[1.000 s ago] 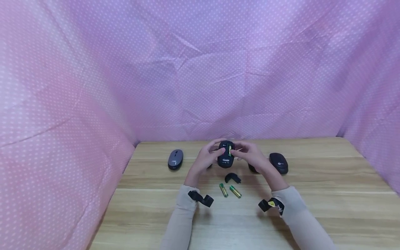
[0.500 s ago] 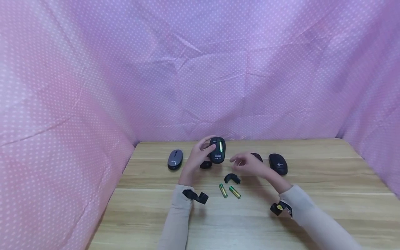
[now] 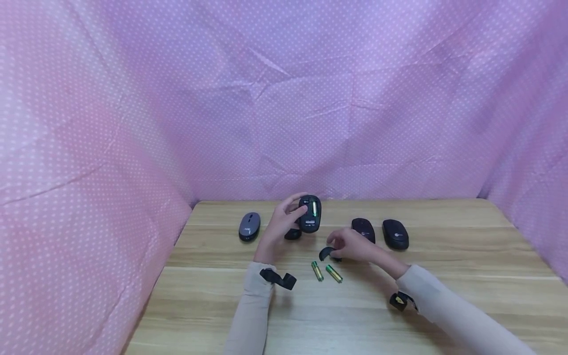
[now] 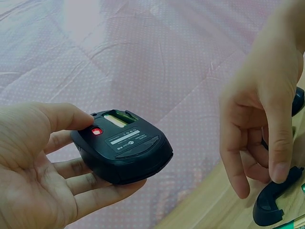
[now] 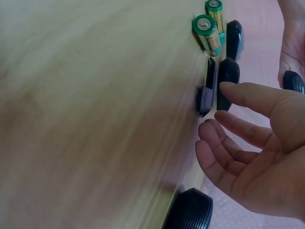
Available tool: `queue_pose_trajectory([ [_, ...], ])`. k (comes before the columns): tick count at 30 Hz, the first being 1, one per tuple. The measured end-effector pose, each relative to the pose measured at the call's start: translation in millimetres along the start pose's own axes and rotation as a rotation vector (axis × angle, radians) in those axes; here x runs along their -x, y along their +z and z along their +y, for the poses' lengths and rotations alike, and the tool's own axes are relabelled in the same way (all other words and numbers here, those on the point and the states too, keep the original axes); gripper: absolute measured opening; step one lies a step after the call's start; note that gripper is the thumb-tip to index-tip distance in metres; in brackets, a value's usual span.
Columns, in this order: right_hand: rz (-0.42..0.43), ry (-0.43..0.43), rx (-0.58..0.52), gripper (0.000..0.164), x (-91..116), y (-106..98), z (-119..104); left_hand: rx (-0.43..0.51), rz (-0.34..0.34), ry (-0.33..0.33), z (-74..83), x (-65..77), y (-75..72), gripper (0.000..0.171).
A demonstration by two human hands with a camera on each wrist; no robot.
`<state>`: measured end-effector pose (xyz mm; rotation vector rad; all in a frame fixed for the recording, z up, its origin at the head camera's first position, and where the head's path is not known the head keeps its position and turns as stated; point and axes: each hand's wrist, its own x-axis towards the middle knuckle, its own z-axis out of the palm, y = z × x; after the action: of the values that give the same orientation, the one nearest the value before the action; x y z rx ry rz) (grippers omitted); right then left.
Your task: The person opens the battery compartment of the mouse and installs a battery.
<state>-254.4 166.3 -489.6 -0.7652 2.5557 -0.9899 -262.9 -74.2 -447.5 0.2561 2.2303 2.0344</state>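
Black mouse [image 3: 310, 223] aloft, belly up: two dark mice [image 3: 395, 234] at its three o'clock, grey mouse [image 3: 249, 226] at nine, batteries [image 3: 317, 271] near six, cover [image 3: 325, 253] at five, partly masked by the right hand [image 3: 352, 245], loosely spread, contact unclear. Left hand [image 3: 281, 223] pinches the black mouse.

This looks like a small cloth-walled booth, a makeshift recording corner; whether it stands in a home, lab or office cannot be told. Pink dotted cloth [image 3: 310, 98], creased and loosely draped, hangs behind the table [image 3: 337, 320] and along both its sides, hiding whatever lies beyond. The table has a wood-grain top with rounded far corners. Mice [image 3: 395, 234] and batteries [image 3: 317, 271] on the table suggest a desk; wrist cameras [image 3: 289, 281] above its near part suggest filming.
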Motion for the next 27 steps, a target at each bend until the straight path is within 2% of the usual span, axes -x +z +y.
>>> queue_pose_trajectory([
  [18, -0.029, 0.035, 0.024, 0.031, -0.2, 3.1, -0.8, -0.003, 0.004, -0.034, -1.7, -2.4, -3.3, 0.045],
  [27, -0.043, 0.069, 0.024, 0.027, -0.4, -4.8, -0.9, -0.007, 0.007, -0.033, -2.1, -5.0, -5.4, 0.040],
])
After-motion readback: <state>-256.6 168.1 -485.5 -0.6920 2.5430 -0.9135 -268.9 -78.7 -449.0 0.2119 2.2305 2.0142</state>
